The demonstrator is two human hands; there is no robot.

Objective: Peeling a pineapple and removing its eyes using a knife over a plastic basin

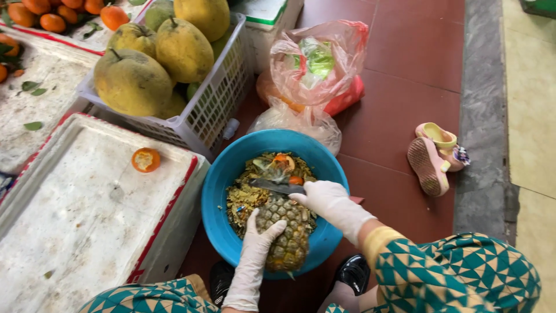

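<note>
Topping the pineapple (285, 235) over the basin (215, 191): your left hand (258, 243) gripped it, right hand (327, 200) clamped the knife (277, 186); next probably needed a firm slice.

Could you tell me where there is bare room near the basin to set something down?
The white foam lid, left of the blue basin, is bare except for a halved orange. The red floor between the plastic bags and the pink shoes is also free. The basin is crowded with peelings, the pineapple, knife and both hands.
</note>
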